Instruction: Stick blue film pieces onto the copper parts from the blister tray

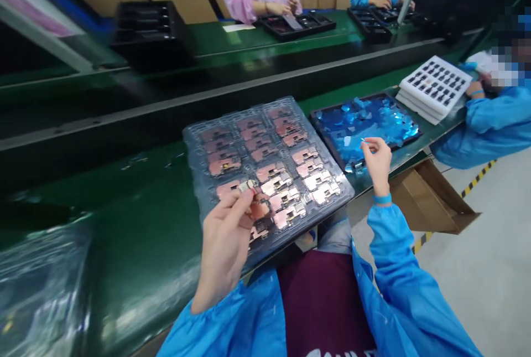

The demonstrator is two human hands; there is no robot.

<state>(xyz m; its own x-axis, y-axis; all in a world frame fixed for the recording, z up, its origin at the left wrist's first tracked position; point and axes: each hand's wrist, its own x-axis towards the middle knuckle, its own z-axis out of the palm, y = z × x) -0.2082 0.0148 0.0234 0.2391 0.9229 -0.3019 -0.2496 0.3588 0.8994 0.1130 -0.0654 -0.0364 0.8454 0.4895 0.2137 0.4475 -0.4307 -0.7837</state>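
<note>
My left hand [230,229] is closed, pinching a small circuit board [259,207] with a coppery face, just above a clear plastic tray [194,180]. Rows of similar copper-coloured boards [286,199] lie in the tray's pockets. Some of the nearest ones are hidden behind my left hand. My right hand [378,160] has thumb and forefinger pressed together on a tiny pale piece, too small to name. It hovers over the near edge of a black tray [332,149] strewn with shiny blue film scraps [373,122].
Stacked white trays [433,88] with dark parts stand at the right, beside a person in blue [501,119]. An open cardboard box [431,196] sits below the bench edge. Clear plastic trays [41,285] lie at left. Two people work across the bench near black trays [298,25].
</note>
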